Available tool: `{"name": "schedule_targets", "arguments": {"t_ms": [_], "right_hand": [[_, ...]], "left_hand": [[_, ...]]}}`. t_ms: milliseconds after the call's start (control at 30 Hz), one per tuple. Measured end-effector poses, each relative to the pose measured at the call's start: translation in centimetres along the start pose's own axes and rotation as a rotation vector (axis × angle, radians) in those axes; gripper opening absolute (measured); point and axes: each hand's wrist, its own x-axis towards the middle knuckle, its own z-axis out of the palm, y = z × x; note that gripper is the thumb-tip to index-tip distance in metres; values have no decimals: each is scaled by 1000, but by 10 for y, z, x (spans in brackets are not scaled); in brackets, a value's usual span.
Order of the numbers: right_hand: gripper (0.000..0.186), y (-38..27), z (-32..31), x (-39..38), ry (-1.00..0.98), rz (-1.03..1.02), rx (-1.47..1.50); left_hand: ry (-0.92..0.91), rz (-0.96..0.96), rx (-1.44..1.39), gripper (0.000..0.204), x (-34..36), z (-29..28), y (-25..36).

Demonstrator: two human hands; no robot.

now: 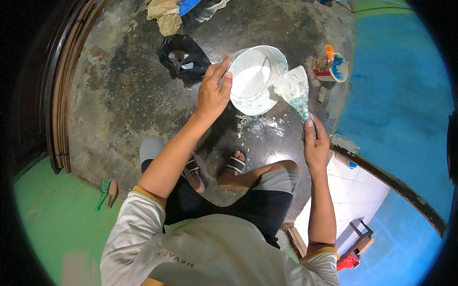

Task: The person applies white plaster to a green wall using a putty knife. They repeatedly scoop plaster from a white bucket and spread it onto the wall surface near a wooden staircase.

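Note:
My left hand (214,93) grips the left rim of a round white bucket (282,61), thumb at the lip and fingers along the outer wall. The bucket is tilted, so its inside shows, with whitish paste (248,71) on the bottom and smears up the wall. In my right hand (317,145) is a putty knife (292,86), held by its handle. White paste coats its wide blade, and greenish stains mark the neck. The blade overlaps the bucket's right rim in view; whether it touches, I cannot tell.
A black plastic bag (167,53) lies open on the dark, stained floor, below crumpled cloths (164,14). By the blue wall (396,71) stands a pot of blue paint (339,66) with an orange-handled tool (329,51). A green brush (102,191) is at the lower left. White tiles (350,190) show through a doorway.

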Motion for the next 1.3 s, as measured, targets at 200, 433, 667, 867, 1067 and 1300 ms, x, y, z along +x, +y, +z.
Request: {"name": "schedule_targets", "arguments": {"t_ms": [200, 433, 667, 867, 1067, 1300], "right_hand": [[35, -109, -105, -12, 43, -479, -414], [35, -229, -196, -67, 43, -276, -342], [37, -311, -217, -68, -90, 144, 142], [36, -375, -256, 6, 59, -83, 140], [34, -472, -302, 88, 201, -441, -307], [37, -497, -297, 143, 360, -537, -617]], "left_hand": [[-66, 43, 44, 48, 34, -40, 164], [101, 67, 54, 52, 85, -79, 315], [200, 155, -7, 52, 161, -104, 383], [164, 180, -119, 51, 238, -123, 401], [141, 236, -145, 52, 329, -139, 416], [67, 235, -238, 53, 390, -139, 417]]}}
